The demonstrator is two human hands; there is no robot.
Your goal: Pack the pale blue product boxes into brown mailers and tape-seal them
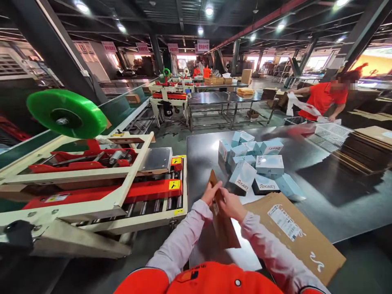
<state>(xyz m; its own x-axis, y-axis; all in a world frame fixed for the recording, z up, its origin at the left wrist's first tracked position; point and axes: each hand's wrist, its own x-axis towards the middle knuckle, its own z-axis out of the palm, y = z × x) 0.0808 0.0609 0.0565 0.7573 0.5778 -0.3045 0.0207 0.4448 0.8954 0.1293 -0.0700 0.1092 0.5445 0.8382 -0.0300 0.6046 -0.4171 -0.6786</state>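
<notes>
Both hands are closed on a narrow piece of brown cardboard [226, 228], which looks like a flattened carton standing on edge. My left hand [210, 193] grips its far left side, and my right hand [233, 204] holds it from the right, close by. Just beyond my hands lies a loose pile of small light-blue and white boxes [270, 164], several marked "beauty". A flat brown carton [301, 241] with a white shipping label [284, 222] rests to the right of my right forearm. White sheet-like material [248, 255] shows on the table under the cardboard.
A carton-sealing machine [153, 190] with rollers and a green tape roll [65, 113] stands left of the metal table [318, 212]. Stacked flat cartons [361, 149] lie at the right. Across the table, a co-worker [326, 98] in orange handles white plastic.
</notes>
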